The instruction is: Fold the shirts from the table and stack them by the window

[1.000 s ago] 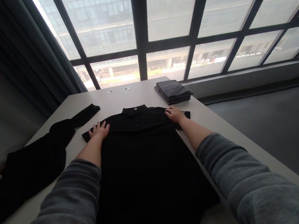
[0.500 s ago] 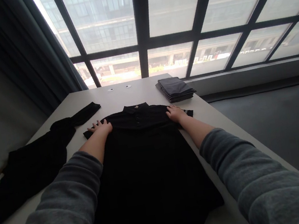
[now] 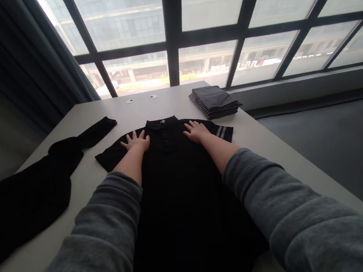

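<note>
One black polo shirt lies face up on the table, and two hands rest on it: the left hand and the right hand, one on each side of its buttoned placket, palms down, both open and pressed flat with the fingers spread, gripping no fabric. Two pale stripes cross the shirt's sleeve on the right-hand side. To the shirt's left is one other black garment; beyond its right shoulder sits one folded grey stack, its layers too dim to count; beyond its collar are two small white ovals with dark centres. The shirt's collar points toward the window, its long axis running from there back toward the person. Under it, the table is pale and smooth. A dark curtain hangs beyond the shirt to the left, and grey floor shows past its right side.
</note>
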Available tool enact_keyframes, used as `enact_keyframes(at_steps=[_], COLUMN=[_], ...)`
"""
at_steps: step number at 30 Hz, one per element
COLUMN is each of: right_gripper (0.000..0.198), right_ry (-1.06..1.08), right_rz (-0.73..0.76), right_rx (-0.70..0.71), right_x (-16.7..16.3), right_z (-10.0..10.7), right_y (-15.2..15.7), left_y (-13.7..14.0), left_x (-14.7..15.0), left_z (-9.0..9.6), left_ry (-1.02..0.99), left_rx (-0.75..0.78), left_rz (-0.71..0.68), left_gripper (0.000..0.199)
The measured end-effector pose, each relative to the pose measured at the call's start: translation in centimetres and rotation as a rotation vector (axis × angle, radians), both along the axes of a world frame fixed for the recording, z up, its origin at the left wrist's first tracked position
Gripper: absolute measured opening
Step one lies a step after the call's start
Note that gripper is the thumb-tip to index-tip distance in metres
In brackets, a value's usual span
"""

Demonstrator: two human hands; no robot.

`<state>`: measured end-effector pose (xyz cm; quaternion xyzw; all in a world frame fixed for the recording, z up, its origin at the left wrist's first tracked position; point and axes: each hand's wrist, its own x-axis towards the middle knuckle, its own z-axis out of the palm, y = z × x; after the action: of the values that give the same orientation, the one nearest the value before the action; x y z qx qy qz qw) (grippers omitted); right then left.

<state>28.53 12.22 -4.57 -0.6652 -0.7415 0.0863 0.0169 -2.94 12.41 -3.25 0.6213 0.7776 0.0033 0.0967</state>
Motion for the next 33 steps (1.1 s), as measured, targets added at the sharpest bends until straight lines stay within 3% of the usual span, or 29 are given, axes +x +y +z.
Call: enact_keyframes(at_steps=[4,7,9,11,14,16,21,26,30,33], right_gripper=[0.067,0.052,0.047,0.043,0.042,0.051,0.06,0.067,0.075,0.07], right_ry=[0.012,0.046,0.081,0.104,0.078,0.077,0.21,0.271,0.312,0.365], right_rz=[0.008,0.007,0.037,0.136,0.31,0.377,0.425,0.499,0.586,0.55], right_rx=[0.08,0.289,0.429,0.46,0.341,0.247,0.116,0.017,-0.059,-0.025], right_x=[-0.2,-0.7,-0.9,-0.9,-0.2,0.9,3.1,3.3,4.3,6.0], right_z=[0.3,1.7,2.9,3.7,3.4,2.3,0.6,2.3,3.4,2.9], right_y=[-0.7,-2.2,-3.9,-6.4,-12.4,-17.6,-29.6,-36.3,-40.0,-41.9], left_y=[-0.5,-1.7,-3.1,-5.6,-11.8,-17.0,-28.9,-34.9,-38.4,-41.2], left_x=[0.1,0.6,0.7,0.4,-1.1,-2.8,-7.4,-8.9,-9.1,-10.0], left_z=[-0.2,0.6,1.6,2.5,2.7,1.8,-0.9,-1.2,0.4,1.5], left_ry=[-0.027,0.034,0.094,0.115,0.113,0.102,-0.01,-0.03,-0.092,-0.167], left_rx=[0.086,0.188,0.213,0.198,0.199,0.236,0.161,0.164,0.119,0.043], left_rz=[0.008,0.001,-0.03,-0.13,-0.372,-0.499,-0.615,-0.632,-0.734,-0.836], left_gripper=[0.072,0.067,0.067,0.067,0.065,0.062,0.06,0.062,0.066,0.078])
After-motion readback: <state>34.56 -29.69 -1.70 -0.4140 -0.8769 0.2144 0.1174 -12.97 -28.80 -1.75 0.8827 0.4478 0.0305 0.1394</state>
